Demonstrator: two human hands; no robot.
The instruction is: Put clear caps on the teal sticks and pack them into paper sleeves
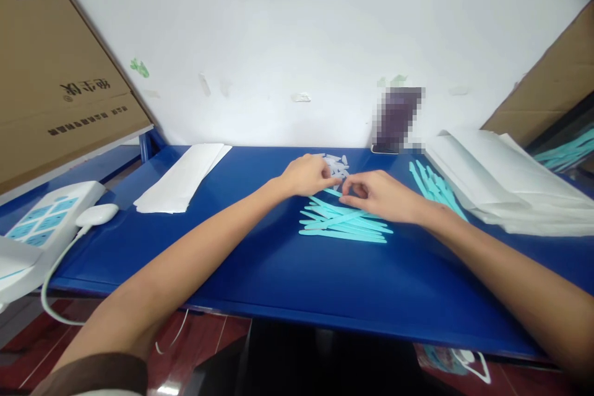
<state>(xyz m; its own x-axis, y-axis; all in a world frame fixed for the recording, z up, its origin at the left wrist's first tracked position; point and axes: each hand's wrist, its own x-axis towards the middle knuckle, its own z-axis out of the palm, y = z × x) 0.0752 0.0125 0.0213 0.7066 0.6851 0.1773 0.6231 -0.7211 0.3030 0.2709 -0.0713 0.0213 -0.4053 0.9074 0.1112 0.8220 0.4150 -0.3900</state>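
My left hand is closed, its fingers bent down around a slim turquoise stick. The stick spans the small gap towards my right hand. Thumb and fingers of that hand are pinched together at the stick's other end; what sits between them is too small to make out. Below both hands lies a loose pile of similar turquoise sticks, some crossing each other. Just behind my fingers is a heap of small, pale translucent pieces, partly hidden by my left hand.
More turquoise sticks lie beside my right forearm. White sheets or sleeves are stacked at the right, and white papers at the left. A power strip with a plugged-in charger stands far left. A blurred phone-like object leans on the wall.
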